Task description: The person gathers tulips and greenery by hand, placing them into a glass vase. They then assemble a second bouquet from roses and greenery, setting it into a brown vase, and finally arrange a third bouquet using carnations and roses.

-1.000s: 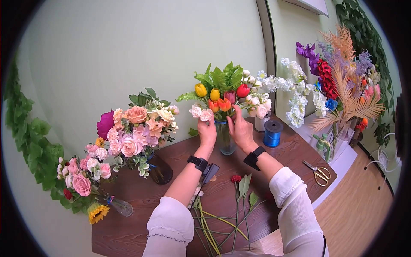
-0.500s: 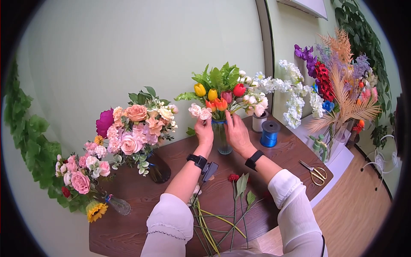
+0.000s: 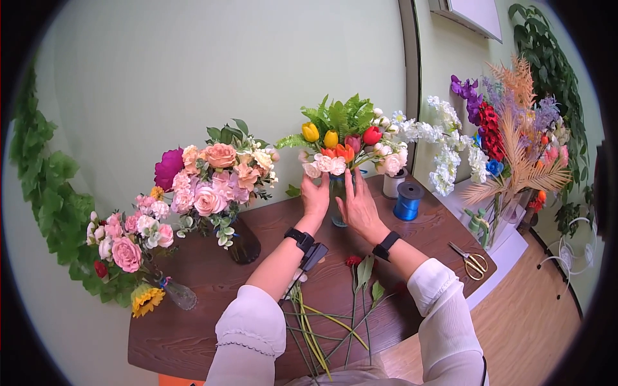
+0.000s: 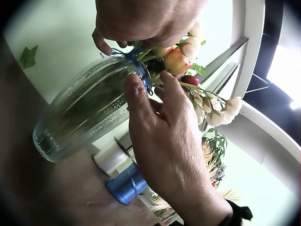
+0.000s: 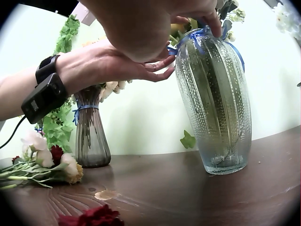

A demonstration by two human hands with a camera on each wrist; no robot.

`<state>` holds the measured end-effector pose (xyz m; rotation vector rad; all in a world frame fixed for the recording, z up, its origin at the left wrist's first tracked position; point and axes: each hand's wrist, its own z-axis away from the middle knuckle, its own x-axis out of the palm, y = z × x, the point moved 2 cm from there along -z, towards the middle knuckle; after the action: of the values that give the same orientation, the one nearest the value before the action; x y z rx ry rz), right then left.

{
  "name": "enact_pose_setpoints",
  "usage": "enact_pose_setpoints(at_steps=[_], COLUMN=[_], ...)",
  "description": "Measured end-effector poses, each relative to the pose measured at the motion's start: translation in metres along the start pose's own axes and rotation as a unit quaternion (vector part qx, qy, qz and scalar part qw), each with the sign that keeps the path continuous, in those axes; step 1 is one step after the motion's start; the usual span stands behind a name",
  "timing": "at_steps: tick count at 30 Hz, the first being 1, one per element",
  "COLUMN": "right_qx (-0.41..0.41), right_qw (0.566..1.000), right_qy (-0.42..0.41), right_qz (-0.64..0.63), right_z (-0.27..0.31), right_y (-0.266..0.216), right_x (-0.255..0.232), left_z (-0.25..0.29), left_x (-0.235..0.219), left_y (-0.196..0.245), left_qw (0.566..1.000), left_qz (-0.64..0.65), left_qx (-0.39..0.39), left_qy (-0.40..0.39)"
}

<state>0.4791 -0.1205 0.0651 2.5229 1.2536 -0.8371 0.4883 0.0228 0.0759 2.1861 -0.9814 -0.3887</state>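
Note:
A ribbed clear glass vase [image 5: 214, 103] stands upright on the table, blue ribbon [image 4: 146, 82] around its neck. Red, orange and yellow tulips [image 3: 311, 132], fern leaves [image 3: 338, 116] and pale pink carnations [image 3: 323, 165] fill its top. Just under the carnations, my left hand [image 3: 314, 199] is at the left of the neck; its relaxed fingers reach the rim and ribbon in the right wrist view. My right hand [image 3: 360, 211] is at the right side of the neck, index finger extended upward and thumb apart from it at the ribbon.
Left stand a dark vase [image 5: 93, 136] of roses and a small clear vase [image 3: 181, 294] tipped over with flowers. Right of my hands are a white spool [image 3: 394, 185], a blue ribbon spool [image 3: 406, 201] and scissors [image 3: 473, 260]. Loose stems [image 3: 315, 334] lie in front.
The pink carnations have shifted right, in front of the orange tulips. My right hand has lowered from the blooms to the neck, its fingers more spread. The head view has shifted slightly.

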Motion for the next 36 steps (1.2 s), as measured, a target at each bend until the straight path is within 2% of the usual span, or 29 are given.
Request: enact_pose_setpoints(at_steps=[2, 6, 9, 11, 13, 15, 17, 19, 21, 22, 23, 24, 25, 26, 27, 29, 30, 31, 32, 33, 35, 36], right_qx=[0.001, 0.005, 0.009, -0.028, 0.006, 0.048, 0.043, 0.090, 0.158, 0.115, 0.114, 0.081, 0.057, 0.061, 0.082, 0.060, 0.107, 0.111, 0.143, 0.173, 0.201, 0.224], right_qw=[1.000, 1.000, 0.999, 0.992, 0.987, 0.981, 0.978, 0.925, 0.849, 0.853, 0.846, 0.846, 0.845, 0.840, 0.836, 0.887, 0.897, 0.897, 0.913, 0.927, 0.929, 0.933], right_qy=[0.001, -0.008, -0.018, -0.041, -0.019, -0.059, -0.063, -0.245, -0.351, -0.369, -0.377, -0.365, -0.352, -0.362, -0.367, -0.326, -0.300, -0.303, -0.283, -0.263, -0.248, -0.220], right_qz=[0.001, -0.001, -0.047, -0.115, -0.162, -0.176, -0.194, -0.277, -0.362, -0.351, -0.358, -0.379, -0.397, -0.400, -0.400, -0.323, -0.306, -0.304, -0.255, -0.205, -0.188, -0.173], right_z=[0.002, 0.006, 0.006, 0.010, 0.014, 0.019, 0.028, 0.037, 0.053, 0.060, 0.067, 0.079, 0.092, 0.100, 0.109, 0.126, 0.133, 0.141, 0.153, 0.164, 0.179, 0.183], right_y=[-0.004, -0.010, -0.010, -0.003, -0.009, -0.014, -0.024, -0.040, -0.067, -0.083, -0.096, -0.106, -0.114, -0.123, -0.125, -0.130, -0.131, -0.130, -0.123, -0.116, -0.115, -0.117], right_x=[-0.002, -0.008, -0.016, -0.016, -0.029, -0.042, -0.058, -0.072, -0.091, -0.100, -0.105, -0.112, -0.122, -0.132, -0.138, -0.149, -0.153, -0.152, -0.149, -0.147, -0.146, -0.149], left_z=[0.004, 0.013, 0.019, 0.025, 0.027, 0.036, 0.050, 0.071, 0.100, 0.112, 0.123, 0.134, 0.147, 0.159, 0.175, 0.208, 0.223, 0.236, 0.248, 0.260, 0.276, 0.279], left_x=[-0.003, -0.008, -0.021, -0.031, -0.043, -0.063, -0.091, -0.122, -0.152, -0.173, -0.193, -0.212, -0.231, -0.248, -0.264, -0.293, -0.296, -0.300, -0.302, -0.299, -0.289, -0.283], left_y=[0.003, 0.003, 0.014, 0.029, 0.033, 0.048, 0.094, 0.124, 0.133, 0.142, 0.154, 0.163, 0.171, 0.174, 0.170, 0.156, 0.155, 0.154, 0.153, 0.153, 0.149, 0.148], left_qw=[0.999, 0.998, 0.996, 0.975, 0.966, 0.956, 0.907, 0.853, 0.816, 0.814, 0.802, 0.797, 0.810, 0.819, 0.809, 0.819, 0.814, 0.797, 0.778, 0.776, 0.816, 0.845], left_qz=[-0.005, 0.028, 0.013, -0.005, -0.007, -0.011, 0.064, 0.098, 0.125, 0.068, 0.014, -0.015, -0.039, -0.063, -0.052, -0.035, -0.030, -0.010, 0.010, 0.013, -0.009, -0.011], left_qx=[-0.050, -0.057, -0.085, -0.207, -0.227, -0.248, -0.275, -0.267, -0.215, -0.187, -0.157, -0.166, -0.171, -0.176, -0.186, -0.325, -0.331, -0.387, -0.440, -0.442, -0.416, -0.377], left_qy=[-0.020, -0.010, -0.031, -0.087, -0.121, -0.154, -0.311, -0.437, -0.522, -0.547, -0.576, -0.581, -0.560, -0.542, -0.555, -0.472, -0.477, -0.464, -0.448, -0.450, -0.400, -0.379])
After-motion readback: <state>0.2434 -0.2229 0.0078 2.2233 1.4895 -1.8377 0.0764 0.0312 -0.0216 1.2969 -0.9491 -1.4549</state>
